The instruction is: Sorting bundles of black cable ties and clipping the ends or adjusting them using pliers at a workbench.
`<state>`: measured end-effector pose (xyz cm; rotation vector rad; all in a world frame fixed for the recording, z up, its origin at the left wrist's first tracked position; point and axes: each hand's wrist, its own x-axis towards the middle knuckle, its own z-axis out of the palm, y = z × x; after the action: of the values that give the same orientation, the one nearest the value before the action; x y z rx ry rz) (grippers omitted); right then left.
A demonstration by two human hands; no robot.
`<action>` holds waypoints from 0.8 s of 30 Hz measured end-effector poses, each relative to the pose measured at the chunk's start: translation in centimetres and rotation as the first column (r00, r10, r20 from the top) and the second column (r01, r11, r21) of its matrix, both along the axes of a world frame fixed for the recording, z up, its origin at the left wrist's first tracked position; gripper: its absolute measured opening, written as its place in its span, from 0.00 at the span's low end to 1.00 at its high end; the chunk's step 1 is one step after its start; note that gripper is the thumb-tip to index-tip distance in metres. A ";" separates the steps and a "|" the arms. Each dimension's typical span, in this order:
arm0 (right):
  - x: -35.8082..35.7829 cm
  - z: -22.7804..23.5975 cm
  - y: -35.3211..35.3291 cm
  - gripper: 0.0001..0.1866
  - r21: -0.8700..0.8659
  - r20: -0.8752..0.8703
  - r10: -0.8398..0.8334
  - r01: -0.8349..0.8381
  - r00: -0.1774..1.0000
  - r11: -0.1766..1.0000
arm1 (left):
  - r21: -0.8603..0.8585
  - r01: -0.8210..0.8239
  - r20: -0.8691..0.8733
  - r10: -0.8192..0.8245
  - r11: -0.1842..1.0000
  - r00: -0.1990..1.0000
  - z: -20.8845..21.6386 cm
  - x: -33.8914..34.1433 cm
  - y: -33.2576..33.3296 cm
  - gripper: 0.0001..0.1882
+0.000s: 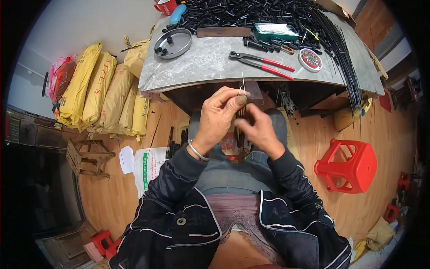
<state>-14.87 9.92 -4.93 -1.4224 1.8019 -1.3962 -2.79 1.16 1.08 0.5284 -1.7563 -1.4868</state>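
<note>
My left hand [219, 117] is closed in a pinch, with a thin pale metal needle or wire [243, 80] standing up from between thumb and fingers, just in front of the table edge. My right hand [260, 127] is close beside it, its fingers curled inward and partly smeared by motion. Between and below the hands hang dark, thin strips or rods [240, 136] above my lap; what they are is unclear. A silver bangle [198, 150] circles my left wrist.
The grey table [208, 56] bears red-handled pincers [264, 63], a round metal tray [174, 43], a green box [275, 32], a dish of small metal pieces [310, 60], heaped black bolt-like parts [233, 12] and long black rods [345, 67]. Yellow sacks [96, 89] stand left; a red stool [349, 166] stands right.
</note>
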 end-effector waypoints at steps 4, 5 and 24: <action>-1.3 3.6 0.1 0.09 -0.037 0.394 0.117 -0.112 0.912 0.993 | -0.017 0.066 0.037 -0.065 0.998 0.997 0.0 0.5 -1.0 0.15; -1.3 3.4 0.0 0.09 -0.051 0.403 0.118 -0.106 0.908 0.993 | 0.010 0.074 0.033 -0.074 0.997 0.997 0.3 0.3 -1.0 0.15; -0.2 4.1 2.1 0.10 -0.028 0.672 0.016 0.003 0.740 1.000 | 0.527 0.372 -0.342 -0.210 0.764 0.916 -1.2 -1.2 0.0 0.19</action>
<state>-15.09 11.97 -0.81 -0.7546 1.2900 -1.6539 -3.94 1.18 -0.07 0.3307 -1.1826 -2.2378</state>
